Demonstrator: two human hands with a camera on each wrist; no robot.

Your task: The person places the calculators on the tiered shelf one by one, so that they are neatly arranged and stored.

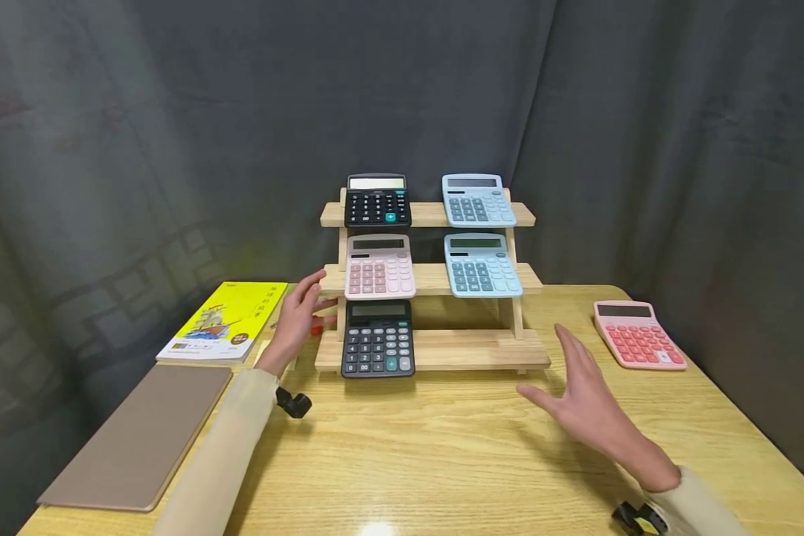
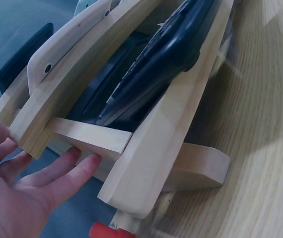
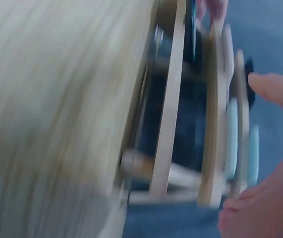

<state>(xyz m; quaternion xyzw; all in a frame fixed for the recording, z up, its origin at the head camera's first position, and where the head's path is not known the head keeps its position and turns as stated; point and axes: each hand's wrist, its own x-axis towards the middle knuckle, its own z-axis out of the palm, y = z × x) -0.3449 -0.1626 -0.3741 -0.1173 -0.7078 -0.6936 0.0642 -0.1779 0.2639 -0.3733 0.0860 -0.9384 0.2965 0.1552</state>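
Observation:
A three-tier wooden stand (image 1: pixel 465 350) bears several calculators. On its top shelf are a black calculator (image 1: pixel 378 201) at left and a light blue calculator (image 1: pixel 479 201) at right. A pale pink calculator (image 1: pixel 380 266) and another light blue calculator (image 1: pixel 484 265) share the middle shelf. A dark grey calculator (image 1: pixel 378 339) leans on the bottom shelf's left end. My left hand (image 1: pixel 296 320) is at the stand's left end, fingers extended against or close beside the wood (image 2: pixel 89 134); contact is unclear. My right hand (image 1: pixel 592 406), spread and holding nothing, hovers off the stand's right front.
On the table's right lies a coral pink calculator (image 1: pixel 639 335). At left are a yellow-covered book (image 1: pixel 224 320) and a brown notebook (image 1: pixel 137 435). A small red object (image 1: pixel 317 327) shows behind my left fingers. A dark curtain (image 1: pixel 241 134) hangs behind the table.

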